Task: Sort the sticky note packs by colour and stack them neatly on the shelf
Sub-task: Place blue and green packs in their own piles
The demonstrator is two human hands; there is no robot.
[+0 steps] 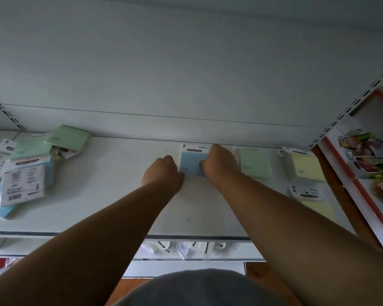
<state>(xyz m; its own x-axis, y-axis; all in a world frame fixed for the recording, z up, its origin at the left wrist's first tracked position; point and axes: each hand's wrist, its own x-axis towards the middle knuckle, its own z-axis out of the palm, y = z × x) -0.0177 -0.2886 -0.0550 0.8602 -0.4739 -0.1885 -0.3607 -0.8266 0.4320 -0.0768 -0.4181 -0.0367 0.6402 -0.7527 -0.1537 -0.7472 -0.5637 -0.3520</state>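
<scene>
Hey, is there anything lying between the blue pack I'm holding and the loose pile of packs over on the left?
Nothing visible. The left hand and right hand grip the blue pack at the back of the shelf, and the shelf surface between it and the loose pile shows bare.

White shelf (111, 202) is carrying blue pack (191, 161), green pack (255, 163), two yellow packs (306, 166) at right, mixed pile (29, 166) lying at left.

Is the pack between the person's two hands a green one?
No, the pack held between the left hand and right hand is blue; a green pack lies just beside it.
</scene>
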